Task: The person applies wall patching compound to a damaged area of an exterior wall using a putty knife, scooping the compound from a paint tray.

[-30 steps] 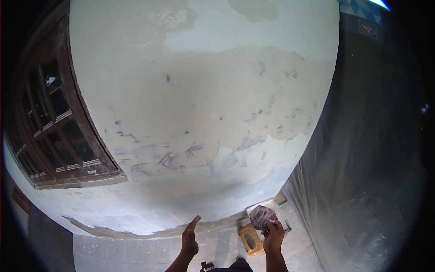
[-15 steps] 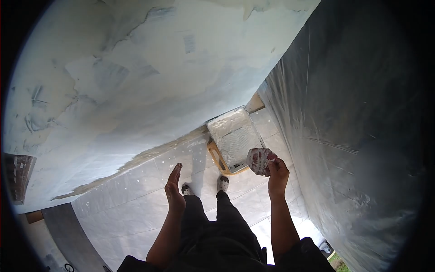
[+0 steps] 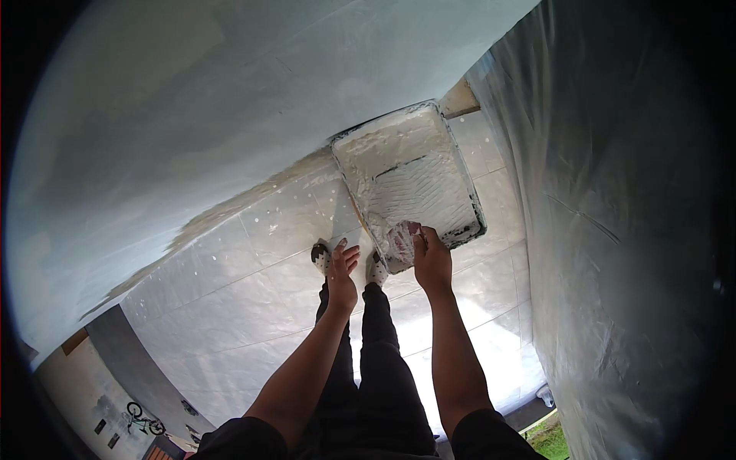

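My right hand (image 3: 433, 264) pinches a flat, red putty spreader (image 3: 402, 241) smeared with white filler. The spreader overlaps the near left corner of a paint tray (image 3: 481, 218) in this view. White filler (image 3: 406, 142) lies thick at the tray's far end, and its ribbed slope is coated too. Left of the tray's near corner, above my feet, my left hand (image 3: 343, 280) is open and holds nothing, its fingers slightly apart.
A patchy plastered wall (image 3: 192, 115) rises along the left and top. Clear plastic sheeting (image 3: 613, 230) hangs on the right. My feet in spotted socks (image 3: 377, 270) stand on a white-specked tiled floor (image 3: 268, 261). A bicycle (image 3: 146, 419) shows at lower left.
My right hand has brought the spreader down and left over the tray's near corner. My left hand has moved right, its fingers more apart. The view has shifted closer to the tray.
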The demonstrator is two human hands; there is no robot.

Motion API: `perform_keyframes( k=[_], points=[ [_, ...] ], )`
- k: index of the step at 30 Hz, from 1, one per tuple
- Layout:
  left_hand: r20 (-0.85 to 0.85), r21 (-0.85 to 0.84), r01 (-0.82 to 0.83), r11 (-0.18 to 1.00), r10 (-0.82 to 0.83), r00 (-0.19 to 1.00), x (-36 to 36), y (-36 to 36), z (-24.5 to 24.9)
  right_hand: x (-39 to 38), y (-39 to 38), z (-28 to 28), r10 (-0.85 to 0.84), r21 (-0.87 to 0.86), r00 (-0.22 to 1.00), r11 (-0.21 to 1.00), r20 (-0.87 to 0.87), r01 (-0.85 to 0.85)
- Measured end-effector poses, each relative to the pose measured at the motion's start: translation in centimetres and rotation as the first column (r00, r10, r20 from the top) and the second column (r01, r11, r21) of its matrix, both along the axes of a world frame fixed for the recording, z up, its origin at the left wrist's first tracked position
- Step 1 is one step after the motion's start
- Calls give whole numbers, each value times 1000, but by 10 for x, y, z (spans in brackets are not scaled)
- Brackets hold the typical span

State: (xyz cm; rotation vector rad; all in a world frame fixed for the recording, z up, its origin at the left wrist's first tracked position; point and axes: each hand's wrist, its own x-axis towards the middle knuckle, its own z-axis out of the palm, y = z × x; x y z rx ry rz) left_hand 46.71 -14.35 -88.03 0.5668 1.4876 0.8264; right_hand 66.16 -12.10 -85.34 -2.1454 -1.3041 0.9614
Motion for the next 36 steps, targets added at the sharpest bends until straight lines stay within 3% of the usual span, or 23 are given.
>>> perform_keyframes(
  k=[1, 3, 6, 15, 24, 27, 29, 36],
  points=[
    [43, -90, -77, 993, 81, 996, 2, 4, -11, -2, 2, -6, 2, -6, 999, 1000, -42, -3],
    [54, -134, -44, 990, 52, 997, 2, 9, -26, -5, 4, -16, 3, -20, 996, 1000, -88, -5],
    [106, -108, 75, 991, -63, 992, 6, 12, -36, -6, 1, -25, 42, -28, 998, 999, -37, -43],
    [134, -123, -12, 992, 29, 990, 18, 21, -37, 0, 8, -26, 51, -79, 990, 995, -132, -62],
    [176, -152, 33, 988, -5, 984, 13, 25, -39, 1, 14, -13, 15, -64, 983, 998, -186, -27],
    [179, -128, 51, 990, -27, 984, 13, 25, -41, -3, 5, -11, 62, -6, 985, 998, -164, -64],
    [179, -129, 48, 991, -24, 984, 13, 26, -42, -10, 0, -13, 86, 26, 995, 996, -44, -85],
    [176, -126, 59, 990, -36, 984, 12, 26, -42, -2, -4, -14, 35, -21, 988, 999, -149, -39]
  ],
)
